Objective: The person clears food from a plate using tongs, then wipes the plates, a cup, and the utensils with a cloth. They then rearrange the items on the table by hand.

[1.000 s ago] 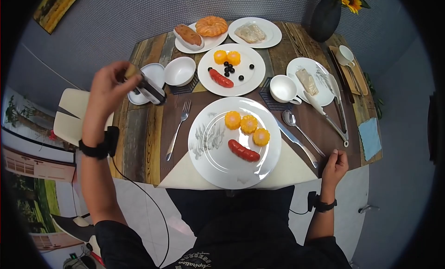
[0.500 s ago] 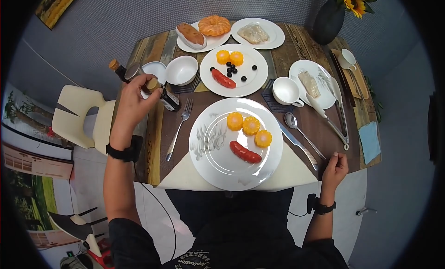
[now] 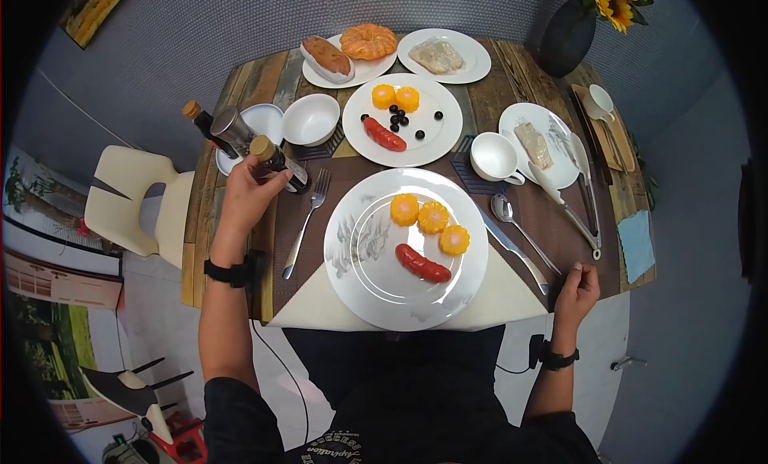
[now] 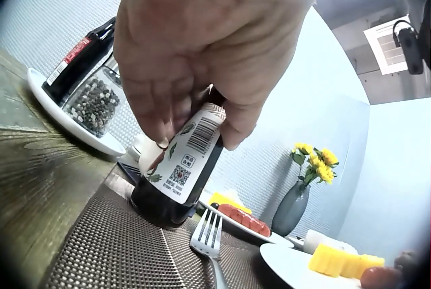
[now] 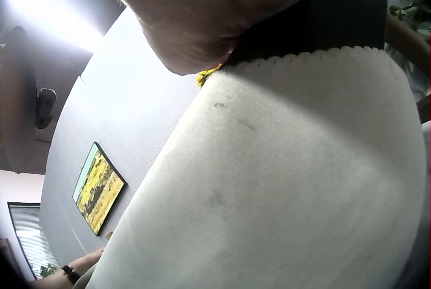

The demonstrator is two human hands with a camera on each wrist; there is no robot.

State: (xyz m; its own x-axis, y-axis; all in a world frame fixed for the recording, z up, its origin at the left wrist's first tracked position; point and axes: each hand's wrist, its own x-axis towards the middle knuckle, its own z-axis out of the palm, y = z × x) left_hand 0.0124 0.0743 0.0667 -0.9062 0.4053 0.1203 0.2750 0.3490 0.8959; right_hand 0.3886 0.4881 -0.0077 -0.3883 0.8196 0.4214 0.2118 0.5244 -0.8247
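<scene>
My left hand (image 3: 250, 194) grips a dark bottle (image 3: 282, 165) with a cork-coloured cap, at the left side of the placemat. In the left wrist view the fingers and thumb hold the neck of the bottle (image 4: 180, 168), whose base is at the placemat beside the fork (image 4: 209, 236). A pepper grinder (image 3: 234, 128) and another dark bottle (image 3: 210, 130) stand on a small white plate (image 3: 264, 122) just behind. My right hand (image 3: 578, 294) rests at the table's right front edge, fingers loosely curled, holding nothing.
The large plate (image 3: 364, 292) holds corn pieces and a sausage. Around it lie a fork (image 3: 302, 236), knife (image 3: 512, 248) and spoon (image 3: 524, 232). A white bowl (image 3: 311, 120), a cup (image 3: 491, 156), tongs (image 3: 572, 212), food plates and a dark vase (image 3: 566, 38) stand farther back.
My left hand has come in from the left with the bottle and lowered it beside the fork. The grinder and other bottle have come into clear sight. The right hand has hardly moved.
</scene>
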